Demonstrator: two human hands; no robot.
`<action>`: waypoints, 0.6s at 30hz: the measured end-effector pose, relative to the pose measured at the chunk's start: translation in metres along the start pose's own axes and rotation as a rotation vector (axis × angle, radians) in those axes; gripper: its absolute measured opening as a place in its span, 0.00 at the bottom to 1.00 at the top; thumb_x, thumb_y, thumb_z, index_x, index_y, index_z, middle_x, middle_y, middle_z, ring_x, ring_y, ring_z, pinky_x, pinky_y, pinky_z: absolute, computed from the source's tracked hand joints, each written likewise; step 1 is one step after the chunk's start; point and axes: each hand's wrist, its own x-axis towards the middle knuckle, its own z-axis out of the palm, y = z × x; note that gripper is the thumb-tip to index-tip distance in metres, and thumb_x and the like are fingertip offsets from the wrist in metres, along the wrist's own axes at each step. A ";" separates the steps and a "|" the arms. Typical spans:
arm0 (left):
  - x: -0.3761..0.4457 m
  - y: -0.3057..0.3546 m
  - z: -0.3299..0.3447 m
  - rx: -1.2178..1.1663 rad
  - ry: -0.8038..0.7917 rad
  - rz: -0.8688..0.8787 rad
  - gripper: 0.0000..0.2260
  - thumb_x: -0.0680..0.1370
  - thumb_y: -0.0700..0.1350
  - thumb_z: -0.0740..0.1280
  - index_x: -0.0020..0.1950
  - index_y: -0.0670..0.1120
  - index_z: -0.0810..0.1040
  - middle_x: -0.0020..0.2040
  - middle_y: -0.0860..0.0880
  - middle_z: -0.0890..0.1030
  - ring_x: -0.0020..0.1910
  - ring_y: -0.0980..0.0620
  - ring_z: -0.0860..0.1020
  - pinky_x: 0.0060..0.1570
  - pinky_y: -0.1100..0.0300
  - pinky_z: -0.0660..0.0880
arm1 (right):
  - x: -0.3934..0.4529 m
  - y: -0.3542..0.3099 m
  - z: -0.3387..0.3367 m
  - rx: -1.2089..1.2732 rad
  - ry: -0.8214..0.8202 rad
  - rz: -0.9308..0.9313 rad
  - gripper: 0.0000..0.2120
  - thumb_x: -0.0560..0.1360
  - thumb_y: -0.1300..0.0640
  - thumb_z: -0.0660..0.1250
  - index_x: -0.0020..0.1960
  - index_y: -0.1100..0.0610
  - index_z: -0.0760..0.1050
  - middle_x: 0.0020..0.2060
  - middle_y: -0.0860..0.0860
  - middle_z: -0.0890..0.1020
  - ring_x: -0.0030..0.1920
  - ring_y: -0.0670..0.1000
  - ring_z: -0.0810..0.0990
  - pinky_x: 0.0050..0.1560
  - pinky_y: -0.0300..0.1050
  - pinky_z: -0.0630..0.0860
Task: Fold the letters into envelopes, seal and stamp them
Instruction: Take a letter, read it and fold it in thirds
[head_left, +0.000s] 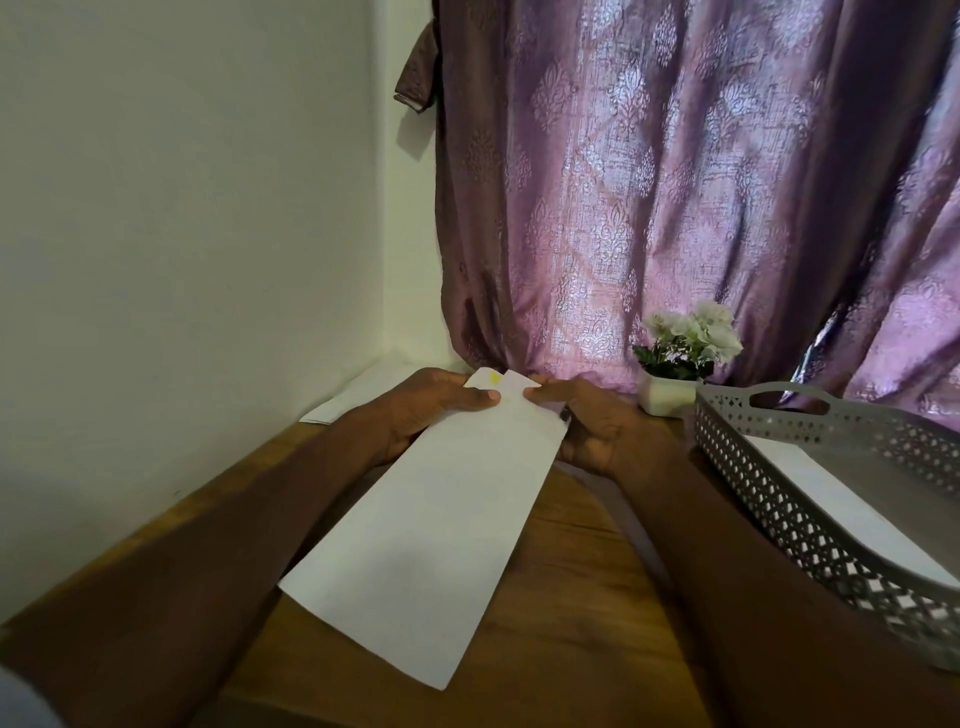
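Item: envelope (431, 525), white, long and narrow. Location: lifted above the wooden table (566, 613), between your two forearms. You grip its far end from both sides; your left hand (421, 410) has its thumb on top and fingers curled beneath, and your right hand (597, 431) pinches the opposite corner the same way.

Orientation: long axis runs from near-left to far-right, the near end towards your body, the far end towards the curtain (675, 182). A small flap or letter edge with a yellow mark (495, 379) shows at the far end; which of the two it is cannot be told.

Risks:
- Near end hangs unsupported; it may sag or crease if you press the far end before laying the envelope flat.
- Both grips sit at one end, so uneven pressure could skew the closure or leave it gaping.
- A loosened pinch could let the envelope slide towards you.

Nearby: grey perforated tray (779, 499) holding white paper, to your right; small flower pot (667, 397) beyond it; more sheets (358, 395) in the far-left corner.
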 end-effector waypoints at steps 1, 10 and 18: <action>0.000 -0.001 0.000 -0.004 -0.009 0.000 0.09 0.76 0.42 0.76 0.53 0.39 0.87 0.52 0.38 0.87 0.44 0.45 0.87 0.46 0.55 0.84 | -0.001 0.000 0.000 0.010 0.006 0.002 0.20 0.77 0.65 0.70 0.69 0.65 0.76 0.63 0.64 0.82 0.59 0.61 0.82 0.55 0.57 0.82; -0.001 -0.001 0.002 0.006 0.010 -0.003 0.15 0.76 0.41 0.76 0.60 0.36 0.84 0.55 0.37 0.86 0.52 0.39 0.85 0.63 0.45 0.80 | 0.007 0.000 -0.002 0.047 -0.012 -0.007 0.08 0.76 0.69 0.70 0.53 0.60 0.79 0.43 0.58 0.86 0.40 0.55 0.85 0.41 0.49 0.85; 0.001 0.000 0.001 0.062 0.034 0.008 0.14 0.76 0.43 0.77 0.58 0.37 0.85 0.55 0.38 0.87 0.53 0.39 0.85 0.65 0.44 0.79 | 0.006 -0.001 -0.001 0.040 0.000 0.000 0.11 0.76 0.71 0.68 0.54 0.59 0.80 0.47 0.58 0.85 0.43 0.57 0.84 0.36 0.49 0.85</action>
